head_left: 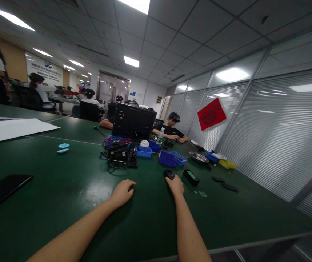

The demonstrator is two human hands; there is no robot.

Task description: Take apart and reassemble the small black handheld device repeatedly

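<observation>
My right hand (176, 185) grips a small black box-shaped device (169, 173) just above or on the green table; I cannot tell which. To its right lies an open black box (191, 177) with a green inside. My left hand (122, 192) rests near the table's middle with its fingers curled. A small dark spot shows between its thumb and fingers, too small to name. Beyond that hand sit a black power adapter (118, 155) and tangled cables. A small clear plastic piece (203, 194) lies to the right of my right hand.
Blue bins (167, 159), a metal bowl (199, 157) and a yellow tray (227, 164) stand farther back. A black monitor (134, 120) and a water bottle (160, 135) are behind them. Across the table sits a person (172, 129). A black slab (3, 191) lies at left.
</observation>
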